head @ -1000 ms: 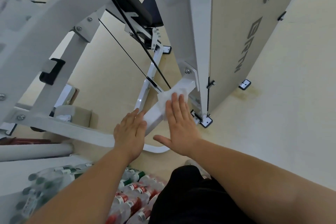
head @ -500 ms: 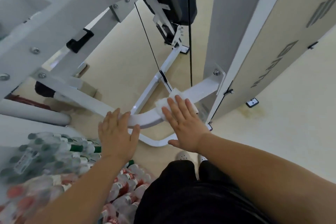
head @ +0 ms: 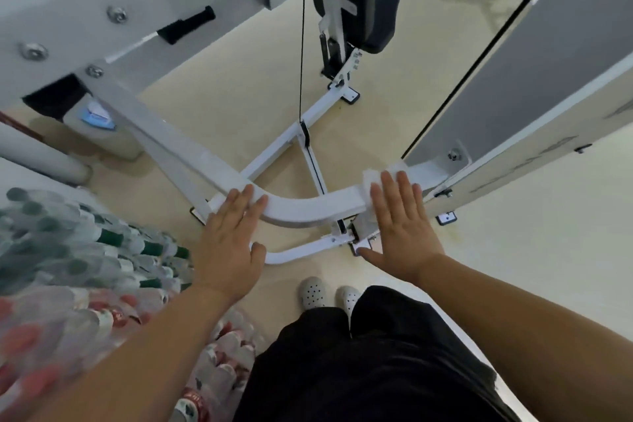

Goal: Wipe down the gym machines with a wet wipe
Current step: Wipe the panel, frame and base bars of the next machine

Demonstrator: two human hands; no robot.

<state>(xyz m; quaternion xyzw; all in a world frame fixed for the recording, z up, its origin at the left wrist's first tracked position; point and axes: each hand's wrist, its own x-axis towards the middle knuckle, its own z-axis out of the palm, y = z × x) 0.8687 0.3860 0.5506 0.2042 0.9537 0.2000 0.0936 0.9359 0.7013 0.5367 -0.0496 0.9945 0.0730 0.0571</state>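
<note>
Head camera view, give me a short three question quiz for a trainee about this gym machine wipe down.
1. True or false: the right hand presses the wet wipe flat against the curved white bar.
2. What does the left hand rest on? A) the curved white bar B) the black seat pad C) a cable
3. Fill in: on the floor at the person's left lie packs of ____.
Key: 1 true; 2 A; 3 bottles.
</note>
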